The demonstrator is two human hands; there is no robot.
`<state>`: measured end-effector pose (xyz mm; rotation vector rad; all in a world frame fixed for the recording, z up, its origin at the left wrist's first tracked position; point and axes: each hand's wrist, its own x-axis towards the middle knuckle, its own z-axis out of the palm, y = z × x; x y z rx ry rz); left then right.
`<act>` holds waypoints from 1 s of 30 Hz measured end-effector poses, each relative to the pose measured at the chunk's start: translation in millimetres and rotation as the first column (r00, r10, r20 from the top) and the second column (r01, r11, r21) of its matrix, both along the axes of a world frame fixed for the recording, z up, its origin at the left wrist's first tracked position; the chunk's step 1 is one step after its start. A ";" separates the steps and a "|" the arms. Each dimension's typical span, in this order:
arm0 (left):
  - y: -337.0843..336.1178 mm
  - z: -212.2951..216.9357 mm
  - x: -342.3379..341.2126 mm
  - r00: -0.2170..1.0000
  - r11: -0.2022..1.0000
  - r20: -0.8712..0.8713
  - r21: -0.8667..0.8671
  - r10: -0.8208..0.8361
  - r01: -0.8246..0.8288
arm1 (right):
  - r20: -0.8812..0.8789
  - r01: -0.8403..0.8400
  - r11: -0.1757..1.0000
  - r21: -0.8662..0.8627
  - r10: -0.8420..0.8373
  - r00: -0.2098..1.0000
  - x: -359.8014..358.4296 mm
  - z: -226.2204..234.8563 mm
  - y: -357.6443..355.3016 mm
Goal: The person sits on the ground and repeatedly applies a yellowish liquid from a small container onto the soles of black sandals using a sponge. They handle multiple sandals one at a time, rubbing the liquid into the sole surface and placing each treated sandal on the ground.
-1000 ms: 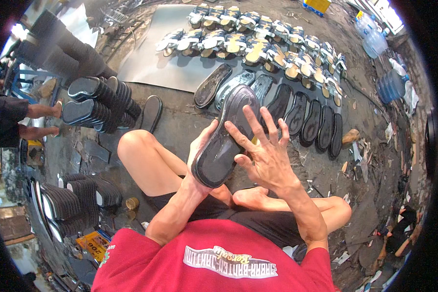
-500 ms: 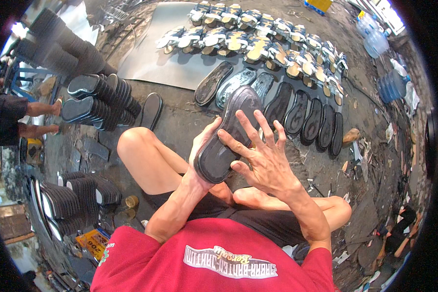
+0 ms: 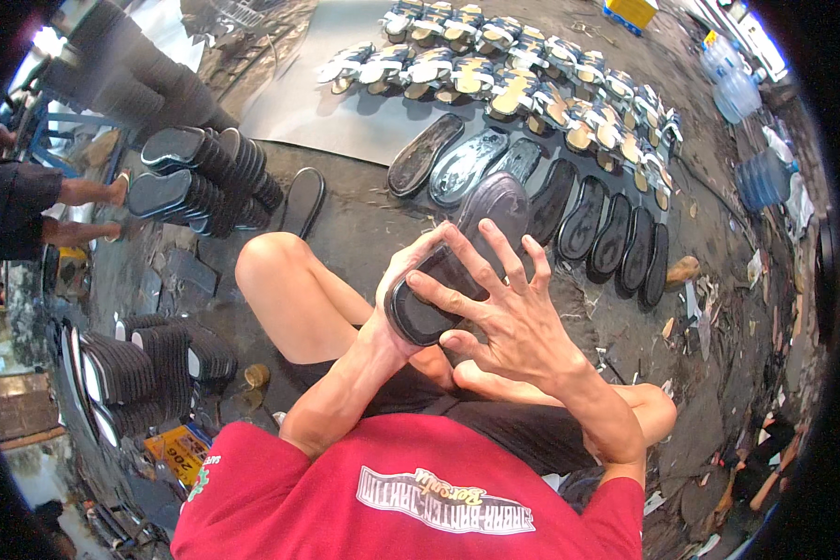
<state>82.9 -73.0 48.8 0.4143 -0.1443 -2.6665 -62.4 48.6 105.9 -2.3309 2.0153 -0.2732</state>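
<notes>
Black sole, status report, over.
Left hand grips black sole from beneath. Right hand spread flat across it. Row of soles on floor beyond, apart.

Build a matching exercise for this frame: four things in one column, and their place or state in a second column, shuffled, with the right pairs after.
Things
1. dark shoe sole
2. row of black soles
3. red shirt
4. blue water jugs

Places or states
A. at the right edge of the floor
B. worn by the person, at the bottom of the view
C. held by the left hand, the right hand pressed on it with fingers spread
D. laid side by side on the ground beyond the hands

Pairs: 1-C, 2-D, 3-B, 4-A
</notes>
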 end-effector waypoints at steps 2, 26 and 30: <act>-1.7 3.6 0.7 0.992 0.989 -0.113 0.132 -0.057 0.072 | -0.017 -0.020 1.000 -0.001 0.020 1.000 1.7 5.5 -0.1; -2.3 -20.5 0.1 0.986 0.932 -0.160 -0.362 -0.048 -0.013 | 0.489 0.131 0.945 -0.300 0.034 0.872 -15.2 19.4 -10.3; 14.1 13.7 -22.0 0.935 0.674 -0.163 -0.654 0.316 -0.342 | 0.653 0.390 0.915 -0.102 -0.235 0.720 3.2 15.6 -12.1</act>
